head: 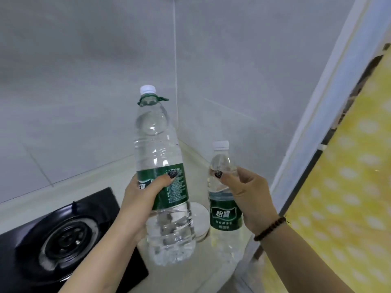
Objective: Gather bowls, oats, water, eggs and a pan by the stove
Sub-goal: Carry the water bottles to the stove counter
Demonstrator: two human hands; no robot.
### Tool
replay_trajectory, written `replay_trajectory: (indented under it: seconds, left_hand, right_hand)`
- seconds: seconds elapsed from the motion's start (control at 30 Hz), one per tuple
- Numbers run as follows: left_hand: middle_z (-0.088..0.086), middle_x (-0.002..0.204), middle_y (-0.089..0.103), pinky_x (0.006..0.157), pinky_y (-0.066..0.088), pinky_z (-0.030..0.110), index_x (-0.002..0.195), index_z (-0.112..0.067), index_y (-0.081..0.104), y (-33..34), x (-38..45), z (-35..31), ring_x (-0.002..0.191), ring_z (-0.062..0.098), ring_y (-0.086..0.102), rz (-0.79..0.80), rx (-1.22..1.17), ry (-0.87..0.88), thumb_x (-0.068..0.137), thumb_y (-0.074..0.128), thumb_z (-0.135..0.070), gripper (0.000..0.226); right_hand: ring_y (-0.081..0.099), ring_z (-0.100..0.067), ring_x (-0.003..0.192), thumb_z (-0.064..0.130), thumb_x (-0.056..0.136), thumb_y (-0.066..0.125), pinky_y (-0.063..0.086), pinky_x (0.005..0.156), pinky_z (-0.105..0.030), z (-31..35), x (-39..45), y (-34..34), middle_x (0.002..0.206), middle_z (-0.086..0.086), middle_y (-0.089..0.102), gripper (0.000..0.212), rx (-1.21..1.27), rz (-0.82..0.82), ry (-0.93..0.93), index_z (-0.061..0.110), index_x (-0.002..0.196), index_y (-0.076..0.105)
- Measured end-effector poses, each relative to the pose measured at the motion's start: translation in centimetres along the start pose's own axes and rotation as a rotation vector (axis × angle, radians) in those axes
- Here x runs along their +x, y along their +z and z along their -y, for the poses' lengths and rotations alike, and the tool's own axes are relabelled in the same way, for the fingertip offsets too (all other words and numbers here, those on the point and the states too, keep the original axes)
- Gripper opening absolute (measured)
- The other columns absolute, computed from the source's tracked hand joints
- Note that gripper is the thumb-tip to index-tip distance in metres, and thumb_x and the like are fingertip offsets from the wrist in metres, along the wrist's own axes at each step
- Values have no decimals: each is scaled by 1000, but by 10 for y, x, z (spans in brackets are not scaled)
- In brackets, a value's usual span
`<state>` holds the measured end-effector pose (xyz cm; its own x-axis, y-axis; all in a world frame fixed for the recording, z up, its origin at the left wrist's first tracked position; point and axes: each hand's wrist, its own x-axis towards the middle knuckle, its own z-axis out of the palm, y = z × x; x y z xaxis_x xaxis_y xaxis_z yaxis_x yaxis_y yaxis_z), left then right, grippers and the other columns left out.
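My left hand (139, 199) grips a large clear water bottle (163, 157) around its green label, held upright and slightly tilted above the counter. It has a white cap and a green ring at the neck. My right hand (247, 195) grips a small water bottle (224, 214) with a green label and white cap, just right of the large one. Behind the large bottle's base, a clear glass bowl (202, 218) sits on the pale counter (118, 172). The black gas stove (63, 235) lies at the lower left, burner bare.
Grey tiled walls (84, 81) meet in a corner right behind the bottles. A white door frame (313, 127) runs along the right, with a yellow dotted surface (349, 187) beyond it. The counter ends close to that frame.
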<state>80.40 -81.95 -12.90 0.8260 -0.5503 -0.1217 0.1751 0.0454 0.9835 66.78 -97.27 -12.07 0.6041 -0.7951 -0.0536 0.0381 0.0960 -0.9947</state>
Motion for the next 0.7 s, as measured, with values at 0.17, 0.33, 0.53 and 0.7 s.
replay_trajectory:
  seconds: [0.17, 0.33, 0.53, 0.7]
  left_hand:
    - [3, 88, 75, 70, 57, 38, 103, -23, 64, 55, 55, 6, 77, 21, 73, -211, -100, 62, 72, 80, -18, 35]
    - [-1, 95, 73, 76, 55, 37, 101, -31, 62, 96, 115, 9, 89, 20, 71, -394, -107, 206, 63, 85, -13, 47]
    - [-4, 96, 68, 68, 53, 26, 103, -31, 53, 106, 211, 13, 84, 11, 68, -401, 14, 234, 64, 86, -5, 58]
    - [-8, 97, 64, 70, 51, 21, 99, -33, 49, 100, 292, 38, 83, 1, 64, -343, 136, 182, 53, 92, -7, 68]
  right_hand:
    - [72, -22, 68, 11, 76, 76, 58, 58, -33, 10, 81, -20, 76, 0, 75, 21, -107, 115, -83, 28, 86, 74]
    - [70, -27, 74, 13, 72, 77, 60, 67, -42, 3, 152, -28, 81, -4, 74, 20, -243, 208, -148, 27, 87, 73]
    - [71, -14, 81, 37, 61, 80, 60, 75, -41, -35, 214, -21, 94, 1, 73, 43, -325, 276, -13, 28, 100, 68]
    - [65, -8, 86, 32, 62, 82, 58, 79, -35, -69, 249, -9, 96, 4, 67, 29, -365, 224, 45, 35, 85, 65]
